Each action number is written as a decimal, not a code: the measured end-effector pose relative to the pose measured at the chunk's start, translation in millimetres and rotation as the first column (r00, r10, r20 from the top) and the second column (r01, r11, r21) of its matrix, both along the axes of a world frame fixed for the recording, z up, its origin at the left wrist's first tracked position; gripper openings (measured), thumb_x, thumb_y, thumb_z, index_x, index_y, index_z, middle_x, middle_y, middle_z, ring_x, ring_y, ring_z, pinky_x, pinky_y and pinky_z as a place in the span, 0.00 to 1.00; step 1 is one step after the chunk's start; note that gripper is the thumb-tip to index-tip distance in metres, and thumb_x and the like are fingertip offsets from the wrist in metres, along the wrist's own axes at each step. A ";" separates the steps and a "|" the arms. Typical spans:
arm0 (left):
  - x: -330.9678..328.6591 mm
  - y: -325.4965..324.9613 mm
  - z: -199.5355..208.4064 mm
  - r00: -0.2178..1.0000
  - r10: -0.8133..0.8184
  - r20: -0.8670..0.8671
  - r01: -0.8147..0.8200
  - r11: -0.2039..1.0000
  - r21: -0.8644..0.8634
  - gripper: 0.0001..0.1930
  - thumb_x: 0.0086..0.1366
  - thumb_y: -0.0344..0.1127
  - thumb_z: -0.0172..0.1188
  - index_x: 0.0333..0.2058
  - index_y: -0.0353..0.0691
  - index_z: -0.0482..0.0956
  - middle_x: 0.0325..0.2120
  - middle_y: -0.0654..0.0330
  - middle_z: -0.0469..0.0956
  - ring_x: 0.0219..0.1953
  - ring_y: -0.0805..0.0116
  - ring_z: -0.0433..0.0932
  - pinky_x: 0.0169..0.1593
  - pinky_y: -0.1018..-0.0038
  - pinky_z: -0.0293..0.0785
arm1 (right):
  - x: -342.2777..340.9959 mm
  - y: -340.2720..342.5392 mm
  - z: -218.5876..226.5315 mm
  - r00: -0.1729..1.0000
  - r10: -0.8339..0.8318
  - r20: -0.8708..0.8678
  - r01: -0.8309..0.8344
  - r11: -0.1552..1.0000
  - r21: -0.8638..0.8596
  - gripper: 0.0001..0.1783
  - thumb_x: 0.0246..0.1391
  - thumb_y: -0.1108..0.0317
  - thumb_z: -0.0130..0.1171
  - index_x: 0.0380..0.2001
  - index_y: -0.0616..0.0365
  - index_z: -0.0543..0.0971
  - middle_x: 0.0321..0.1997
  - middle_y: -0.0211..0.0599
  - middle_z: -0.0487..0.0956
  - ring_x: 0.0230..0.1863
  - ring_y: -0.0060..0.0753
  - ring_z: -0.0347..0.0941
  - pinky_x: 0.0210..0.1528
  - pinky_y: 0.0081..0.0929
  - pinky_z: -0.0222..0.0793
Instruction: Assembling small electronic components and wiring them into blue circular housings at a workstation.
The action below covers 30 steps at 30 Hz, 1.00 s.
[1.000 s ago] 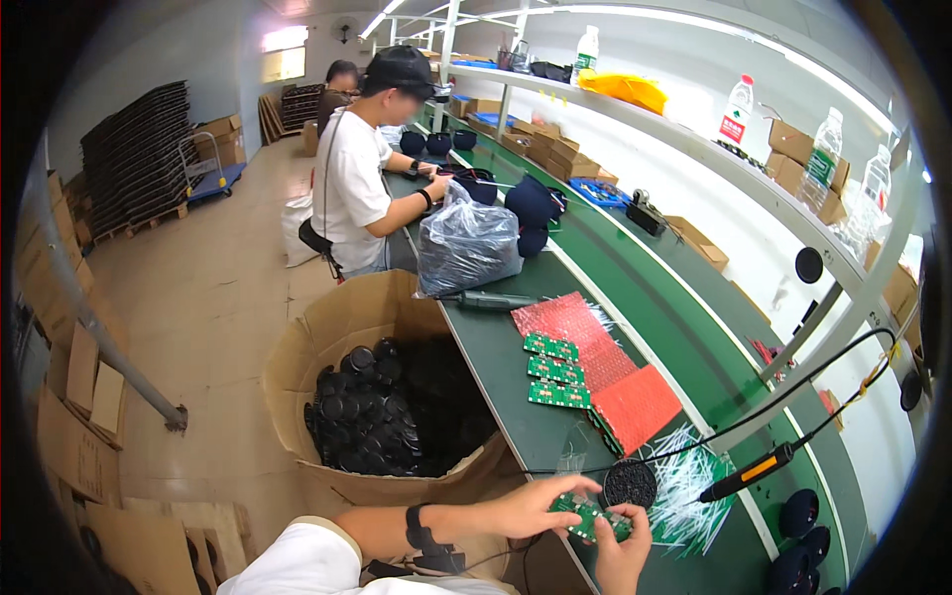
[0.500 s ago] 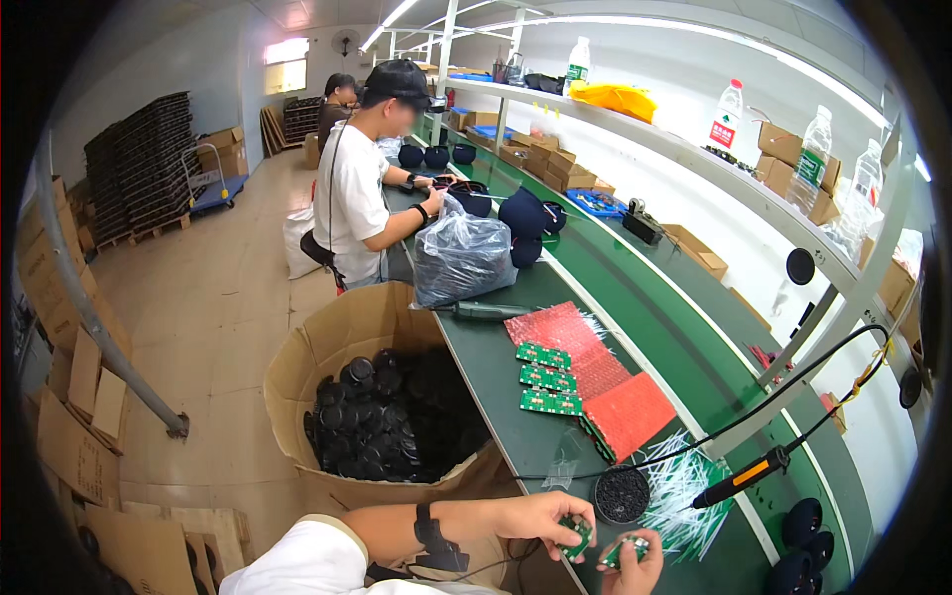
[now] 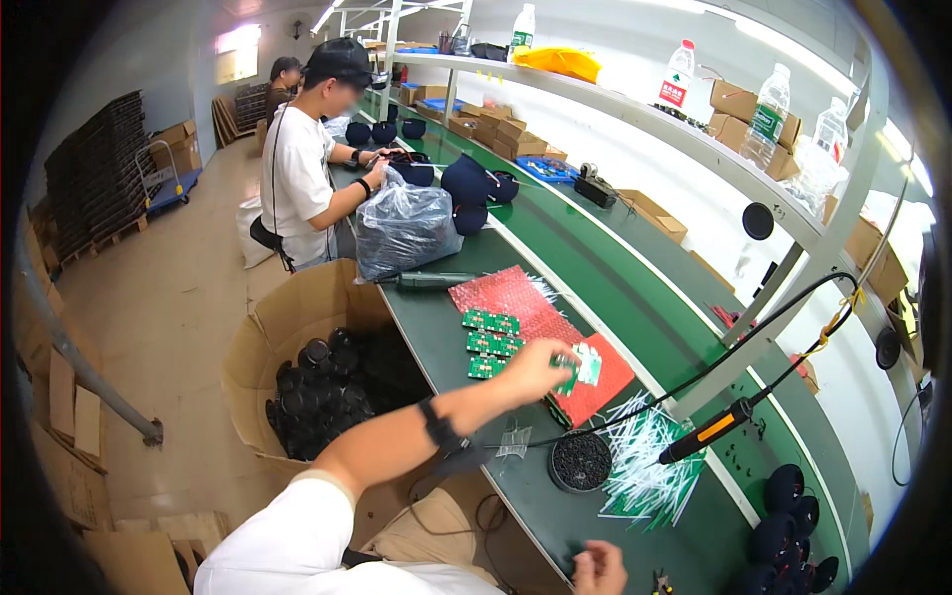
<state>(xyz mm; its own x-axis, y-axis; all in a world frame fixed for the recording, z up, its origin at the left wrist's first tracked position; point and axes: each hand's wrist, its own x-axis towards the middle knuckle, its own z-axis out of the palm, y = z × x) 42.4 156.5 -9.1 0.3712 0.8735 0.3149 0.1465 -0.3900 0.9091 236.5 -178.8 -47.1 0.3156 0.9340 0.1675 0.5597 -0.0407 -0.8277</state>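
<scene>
My left hand (image 3: 535, 375) reaches out over the red bubble-wrap sheet (image 3: 607, 382), its fingers closed on a small green circuit board (image 3: 565, 373). A pale, whitish-green piece (image 3: 588, 364) shows right beside the fingertips; whether I hold it too is unclear. Just left of that hand, green circuit boards (image 3: 490, 343) lie in a row on the bench. Low in the view, my right hand (image 3: 600, 569) is at the bench's near edge with curled fingers. A blurred dark green piece, apparently a small circuit board (image 3: 569, 555), is at its fingertips.
A round tub of small black parts (image 3: 580, 462) stands beside a heap of white cable ties (image 3: 650, 466). A corded electric screwdriver (image 3: 709, 433) hangs above them. Cutters (image 3: 661, 583) lie nearby. A carton of black round parts (image 3: 260, 397) stands left; a co-worker (image 3: 302, 164) works farther along.
My left hand has moved forward from beside my right hand to the red bubble wrap, carrying a board. My right hand has drawn lower. The view has shifted, moving the bench leftward.
</scene>
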 end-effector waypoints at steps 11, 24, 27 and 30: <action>91.2 75.1 -58.3 0.858 0.138 -0.494 -0.009 0.967 0.254 0.21 0.53 0.34 0.73 0.48 0.49 0.87 0.41 0.48 0.83 0.46 0.48 0.82 0.55 0.57 0.77 | -17.3 -9.7 -21.2 0.941 -0.052 0.335 0.001 0.988 0.152 0.06 0.57 0.67 0.68 0.31 0.57 0.83 0.28 0.41 0.78 0.27 0.44 0.76 0.30 0.36 0.70; -68.1 113.7 -46.6 0.342 0.515 -0.786 -0.405 0.836 0.371 0.22 0.56 0.45 0.74 0.46 0.38 0.86 0.58 0.48 0.74 0.66 0.46 0.65 0.64 0.51 0.68 | -19.2 4.5 -12.1 0.939 -0.002 0.344 -0.049 0.989 0.142 0.04 0.56 0.68 0.68 0.31 0.55 0.83 0.27 0.40 0.77 0.25 0.45 0.75 0.29 0.37 0.70; -74.1 109.5 -56.0 0.423 0.523 -0.740 -0.442 0.832 0.335 0.26 0.53 0.46 0.78 0.48 0.39 0.85 0.60 0.48 0.72 0.67 0.47 0.62 0.66 0.51 0.65 | -22.8 5.1 -2.9 0.924 -0.027 0.382 -0.011 0.995 0.095 0.04 0.56 0.68 0.67 0.31 0.56 0.83 0.26 0.40 0.78 0.25 0.44 0.75 0.29 0.37 0.70; -77.4 106.4 -49.0 0.464 0.551 -0.693 -0.465 0.818 0.339 0.33 0.49 0.44 0.81 0.52 0.38 0.80 0.59 0.49 0.73 0.64 0.47 0.66 0.64 0.52 0.66 | -20.8 5.0 -1.1 0.941 -0.026 0.337 0.005 0.998 0.064 0.05 0.57 0.68 0.67 0.32 0.57 0.83 0.27 0.40 0.79 0.25 0.43 0.76 0.29 0.35 0.71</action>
